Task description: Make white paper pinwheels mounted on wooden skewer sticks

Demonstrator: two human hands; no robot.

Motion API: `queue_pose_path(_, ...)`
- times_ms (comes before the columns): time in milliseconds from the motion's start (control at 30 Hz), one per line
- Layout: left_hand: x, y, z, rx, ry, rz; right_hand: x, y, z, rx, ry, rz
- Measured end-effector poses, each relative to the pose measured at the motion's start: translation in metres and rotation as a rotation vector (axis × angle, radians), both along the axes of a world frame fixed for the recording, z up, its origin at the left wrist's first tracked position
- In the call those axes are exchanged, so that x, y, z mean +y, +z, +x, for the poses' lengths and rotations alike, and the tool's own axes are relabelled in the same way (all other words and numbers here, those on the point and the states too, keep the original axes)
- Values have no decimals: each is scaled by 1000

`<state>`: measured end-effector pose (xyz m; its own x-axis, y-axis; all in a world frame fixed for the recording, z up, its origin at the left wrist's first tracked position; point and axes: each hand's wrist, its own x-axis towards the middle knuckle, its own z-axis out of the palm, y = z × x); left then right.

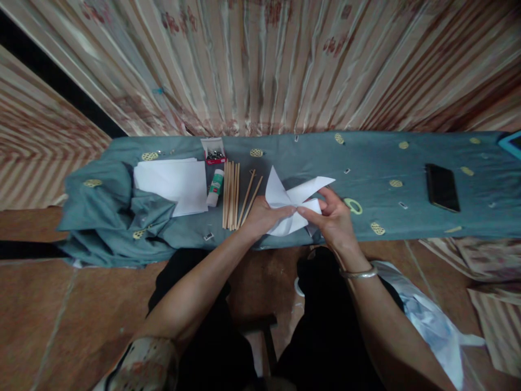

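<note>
Paper (285, 199) sits right between the two hands, over the near side of the table (391, 157), though I can't tell if it touches the cloth. Left hand (266, 216) has a closed pinch on its left side, right hand (331, 214) has one on the right, and the thumbs come together on top near the middle. Fingers underneath are mostly hidden, so no clue how they're set. No real long axis on it: the corners fan out, with one blade poking toward the far right over the right hand's fingers. Sticks (230, 190) lie off to the left, roughly pointing away from the person, so the left grip is way nearer to them. Green ring (347, 203) is just beside the right hand.
</note>
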<state>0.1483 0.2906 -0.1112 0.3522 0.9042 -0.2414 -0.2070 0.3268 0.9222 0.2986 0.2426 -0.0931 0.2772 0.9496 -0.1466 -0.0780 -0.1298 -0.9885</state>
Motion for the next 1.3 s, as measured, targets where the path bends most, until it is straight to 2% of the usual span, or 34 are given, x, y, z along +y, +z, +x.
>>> queue_pose_path(267,0,-6,-3,22,14,43,1,-4,-4,12,4,-7)
queue_pose_path(633,3,-6,-8,161,32,89,4,-4,-10,35,-17,12)
queue_pose_path(900,2,-2,-11,136,36,92,5,-5,-12,39,8,0)
queue_pose_path(1300,4,-6,-13,239,45,178,8,-13,-13,46,14,3)
